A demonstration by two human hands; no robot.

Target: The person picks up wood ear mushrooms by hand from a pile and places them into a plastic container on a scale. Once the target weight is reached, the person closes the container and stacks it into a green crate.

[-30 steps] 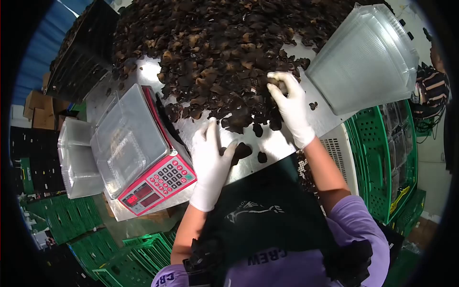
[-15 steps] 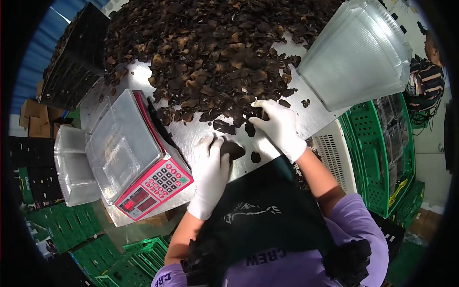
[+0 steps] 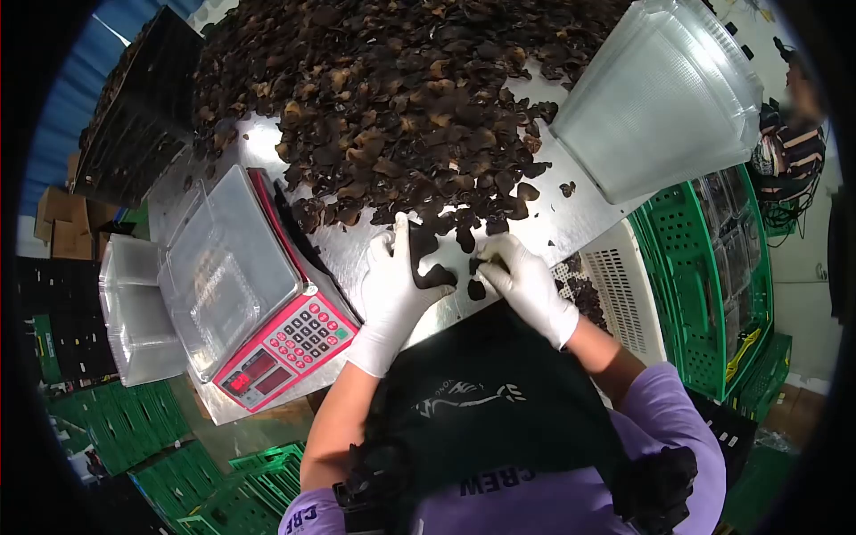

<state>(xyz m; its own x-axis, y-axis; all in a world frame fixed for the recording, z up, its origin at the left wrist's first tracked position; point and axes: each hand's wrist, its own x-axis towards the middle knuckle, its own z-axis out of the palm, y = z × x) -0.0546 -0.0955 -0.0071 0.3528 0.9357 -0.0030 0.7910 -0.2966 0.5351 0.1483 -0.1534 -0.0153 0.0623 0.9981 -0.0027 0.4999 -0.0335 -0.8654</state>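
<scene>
A large heap of dark brown, leaf-like pieces (image 3: 392, 116) covers the metal table (image 3: 557, 209). My left hand (image 3: 392, 276), in a white glove, is at the heap's near edge with its thumb and fingers spread around a few dark pieces (image 3: 434, 275); whether it grips any is unclear. To its right, my gloved right hand (image 3: 522, 276) pinches a small dark piece (image 3: 475, 266) between thumb and fingers. Another dark piece (image 3: 477, 291) lies just below those fingertips on the metal.
A red scale (image 3: 285, 348) with a clear plastic container (image 3: 223, 276) on it stands left. Stacked clear containers (image 3: 664, 107) are at the right, above a white basket (image 3: 624, 285) and green crates (image 3: 691, 294). A person (image 3: 794, 143) is at the far right.
My right hand has moved down from the heap's edge and closed on a small piece. My left hand has shifted slightly up, its thumb and fingers now wider apart.
</scene>
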